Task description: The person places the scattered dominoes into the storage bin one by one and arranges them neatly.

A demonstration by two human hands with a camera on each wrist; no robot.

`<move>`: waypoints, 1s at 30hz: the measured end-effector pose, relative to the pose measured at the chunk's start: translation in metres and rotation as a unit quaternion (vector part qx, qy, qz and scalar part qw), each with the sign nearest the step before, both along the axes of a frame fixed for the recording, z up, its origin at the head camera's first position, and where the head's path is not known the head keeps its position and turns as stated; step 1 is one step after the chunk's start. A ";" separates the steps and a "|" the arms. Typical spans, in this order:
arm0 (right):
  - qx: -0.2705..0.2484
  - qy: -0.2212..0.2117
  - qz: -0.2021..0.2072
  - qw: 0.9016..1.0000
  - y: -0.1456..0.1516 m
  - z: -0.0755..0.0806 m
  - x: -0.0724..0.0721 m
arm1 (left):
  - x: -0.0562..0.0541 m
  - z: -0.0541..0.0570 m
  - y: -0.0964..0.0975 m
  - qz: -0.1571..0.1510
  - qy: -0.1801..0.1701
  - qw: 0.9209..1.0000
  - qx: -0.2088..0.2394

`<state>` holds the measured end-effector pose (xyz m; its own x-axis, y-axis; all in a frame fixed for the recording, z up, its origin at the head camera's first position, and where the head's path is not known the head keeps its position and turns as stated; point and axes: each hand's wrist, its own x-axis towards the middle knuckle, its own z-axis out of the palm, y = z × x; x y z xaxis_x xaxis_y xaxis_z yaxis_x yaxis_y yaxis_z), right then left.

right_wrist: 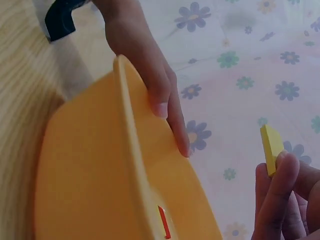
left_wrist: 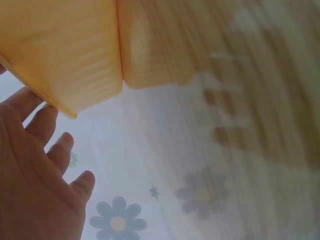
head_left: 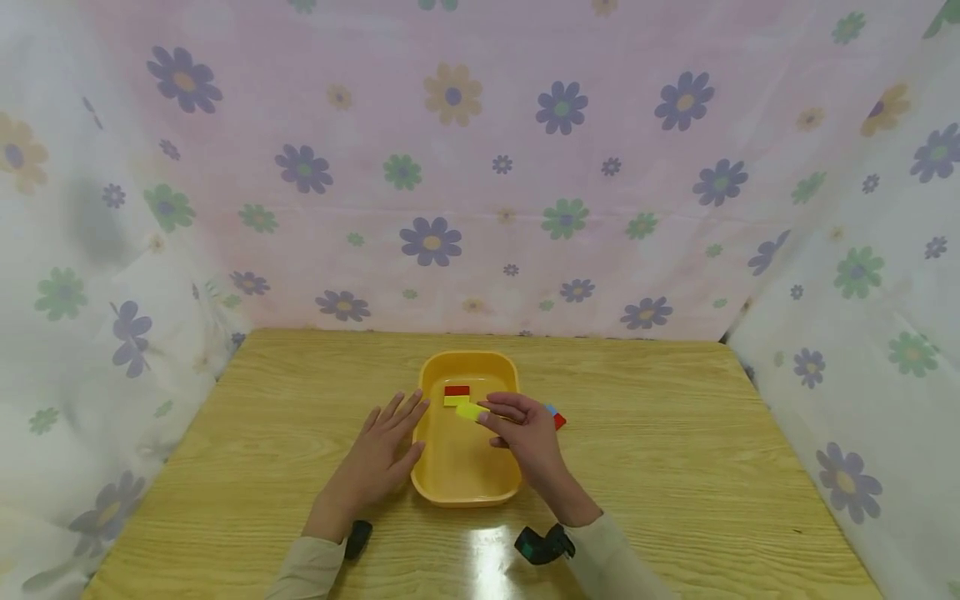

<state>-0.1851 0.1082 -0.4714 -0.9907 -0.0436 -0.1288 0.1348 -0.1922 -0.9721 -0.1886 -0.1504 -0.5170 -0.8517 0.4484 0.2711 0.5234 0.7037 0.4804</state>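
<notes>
Between the thumb and fingers of my right hand (head_left: 531,437) is a flat yellow block (head_left: 471,412), pinched at one end and held over the yellow tray (head_left: 465,497). The right wrist view shows this block (right_wrist: 270,150) above the rim's level. My left hand (head_left: 378,458) lies along the tray's left side, its fingers spread and fairly straight, fingertips at the rim. Inside the tray, toward the far end, a red block (head_left: 457,390) and another yellow block (head_left: 454,401) lie side by side.
Just right of the tray, a red block (head_left: 560,422) and a blue one (head_left: 551,410) lie on the wooden table (head_left: 675,467), partly hidden behind my right hand. Flowered sheeting (head_left: 465,208) stands at the back and both sides. Black wrist devices (head_left: 545,546) are near both wrists.
</notes>
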 end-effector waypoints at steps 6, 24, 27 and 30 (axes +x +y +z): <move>-0.014 0.010 -0.041 0.999 -0.005 0.003 -0.018 | 0.001 -0.001 0.000 -0.001 0.005 1.000 0.005; 0.119 0.020 -0.005 0.993 -0.029 -0.008 -0.064 | -0.002 0.000 -0.001 -0.004 -0.001 1.000 -0.001; 0.161 0.007 0.017 0.987 -0.031 -0.009 -0.067 | -0.002 0.000 0.000 -0.006 0.013 1.000 0.000; 0.215 -0.010 0.040 0.976 -0.032 -0.008 -0.068 | -0.002 0.001 0.000 -0.007 0.017 1.000 -0.001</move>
